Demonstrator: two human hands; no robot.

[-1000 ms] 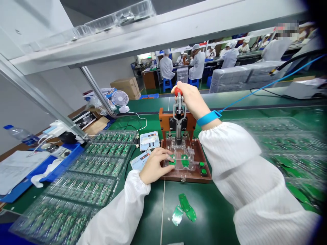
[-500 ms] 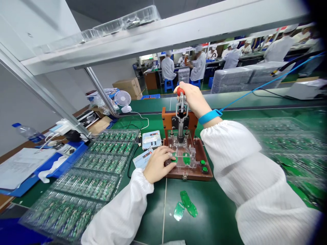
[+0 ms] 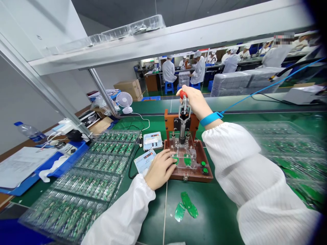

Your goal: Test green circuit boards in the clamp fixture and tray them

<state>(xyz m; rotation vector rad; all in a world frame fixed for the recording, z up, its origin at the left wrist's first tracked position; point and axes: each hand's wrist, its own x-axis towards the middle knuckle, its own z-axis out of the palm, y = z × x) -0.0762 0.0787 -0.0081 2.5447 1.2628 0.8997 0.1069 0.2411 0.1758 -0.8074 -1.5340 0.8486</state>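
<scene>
The right hand (image 3: 196, 101) remains closed around the red knob (image 3: 183, 94) as before, while the left hand (image 3: 158, 169), partly open with fingers bent, still contacts the clear fixture (image 3: 193, 164) containing green boards (image 3: 187, 161).

green bench (image 3: 204, 217) bearing circuit boards (image 3: 185, 205)

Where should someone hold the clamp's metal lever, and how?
Probably best by the red knob at its top, cupped from the right, as the right hand does. The knob is rounded and stands above the metal linkage, whose gaps could pinch.
</scene>
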